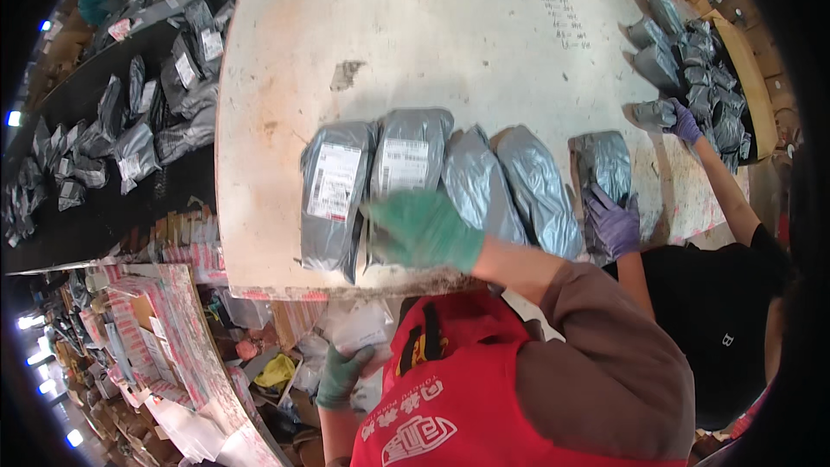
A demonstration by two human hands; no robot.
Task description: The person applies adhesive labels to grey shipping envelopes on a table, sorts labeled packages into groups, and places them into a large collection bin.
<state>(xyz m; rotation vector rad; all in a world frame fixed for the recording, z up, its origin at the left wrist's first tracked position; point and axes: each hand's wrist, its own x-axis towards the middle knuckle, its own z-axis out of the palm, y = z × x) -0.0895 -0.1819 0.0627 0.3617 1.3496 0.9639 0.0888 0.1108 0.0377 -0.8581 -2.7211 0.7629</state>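
Note:
My right hand [425, 230], in a green glove and blurred, lies over the lower part of a grey plastic parcel [415, 123] with a white label [405, 162]. Whether its fingers grip anything is unclear. Below the table's front edge, my green-gloved left hand [343, 376] holds white paper sheets [360, 331], which look like labels. To the left of the right hand, another grey parcel [327, 246] bears a printed label [334, 181]. Two grey parcels, one [480, 175] beside the other [541, 181], lie to the right, with no label visible on top.
At the right, a co-worker's purple-gloved hand [613, 220] rests on a grey parcel [603, 155]; the other hand [684, 122] holds a smaller one [653, 115] by a carton [746, 91] of parcels. A black conveyor belt [188, 188] carries parcels left of the pale table [279, 65].

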